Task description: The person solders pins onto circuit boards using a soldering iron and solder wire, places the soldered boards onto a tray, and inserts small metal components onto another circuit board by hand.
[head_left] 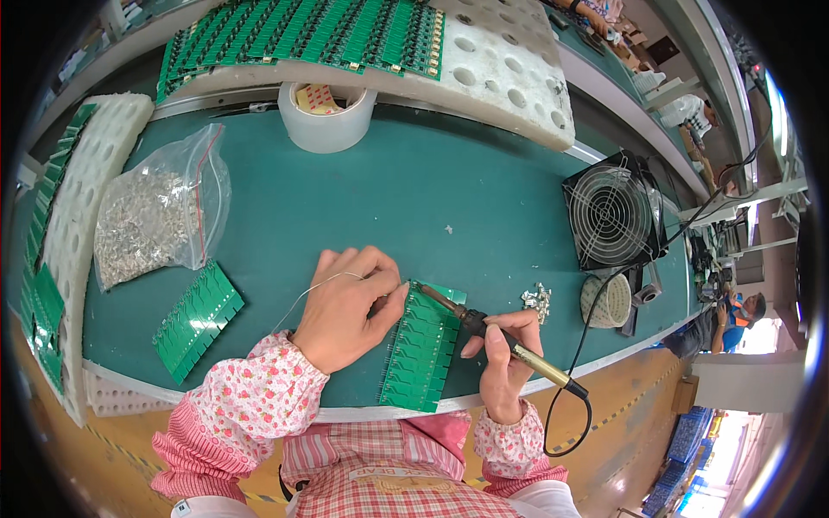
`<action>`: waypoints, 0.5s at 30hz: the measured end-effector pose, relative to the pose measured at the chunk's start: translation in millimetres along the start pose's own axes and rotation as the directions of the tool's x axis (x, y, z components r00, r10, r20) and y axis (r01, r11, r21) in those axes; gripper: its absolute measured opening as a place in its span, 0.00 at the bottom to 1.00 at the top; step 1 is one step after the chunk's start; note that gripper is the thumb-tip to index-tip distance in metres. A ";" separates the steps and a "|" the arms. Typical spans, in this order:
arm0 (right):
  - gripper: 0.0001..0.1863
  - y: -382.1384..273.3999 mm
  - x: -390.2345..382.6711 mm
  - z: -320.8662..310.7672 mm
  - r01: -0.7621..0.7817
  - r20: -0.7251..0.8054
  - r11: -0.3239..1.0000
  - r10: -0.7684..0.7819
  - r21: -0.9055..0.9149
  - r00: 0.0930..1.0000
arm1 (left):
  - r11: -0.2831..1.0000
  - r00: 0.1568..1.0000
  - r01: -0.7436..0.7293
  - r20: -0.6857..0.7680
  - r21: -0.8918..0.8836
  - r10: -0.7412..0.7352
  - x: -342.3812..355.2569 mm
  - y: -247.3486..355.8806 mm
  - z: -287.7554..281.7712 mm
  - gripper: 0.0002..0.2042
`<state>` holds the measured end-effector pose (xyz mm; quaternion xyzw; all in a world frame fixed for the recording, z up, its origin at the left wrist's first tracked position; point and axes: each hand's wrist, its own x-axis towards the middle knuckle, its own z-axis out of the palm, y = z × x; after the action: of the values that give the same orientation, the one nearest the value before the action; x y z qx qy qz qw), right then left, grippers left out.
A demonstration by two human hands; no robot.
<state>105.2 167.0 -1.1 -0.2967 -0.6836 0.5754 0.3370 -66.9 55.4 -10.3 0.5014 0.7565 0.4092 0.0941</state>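
Observation:
My right hand (505,371) grips a soldering iron (537,363) like a pen, its tip slanting up and left to the upper left corner of a green circuit board panel (419,363). The panel lies flat near the table's front edge. At that same corner my left hand (345,311) is closed, thumb and forefinger pinched together. Thin solder wire (300,300) loops over its fingers; the wire's end at the pinch is too small to make out. Small silver metal parts (537,300) lie in a pile right of the panel.
A second panel (199,319) and a zip bag of metal parts (147,229) lie left. Behind are a tape roll (326,125) and a foam block (509,78) bearing green boards (302,34). A fan (611,211), a pale cup (606,302) and the iron's cord stand right.

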 end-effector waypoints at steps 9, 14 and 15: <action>0.08 2.3 1.7 -2.4 0.006 0.022 0.998 -0.007 0.061 1.000 | 1.000 1.000 0.004 -0.020 0.004 -0.004 0.3 -0.7 0.6 0.05; 0.08 3.6 1.8 -2.6 0.020 0.027 0.999 -0.021 0.037 0.999 | 1.000 1.000 -0.010 -0.020 0.015 0.010 0.5 -0.5 0.1 0.06; 0.08 3.7 1.5 -3.0 0.020 0.030 0.999 -0.021 0.034 0.999 | 1.000 1.000 -0.010 -0.020 0.015 0.010 0.5 -0.4 0.3 0.06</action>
<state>106.8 170.5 -4.2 -0.2752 -0.6818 0.5879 0.3372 -67.3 55.9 -10.7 0.5018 0.7578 0.4091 0.0808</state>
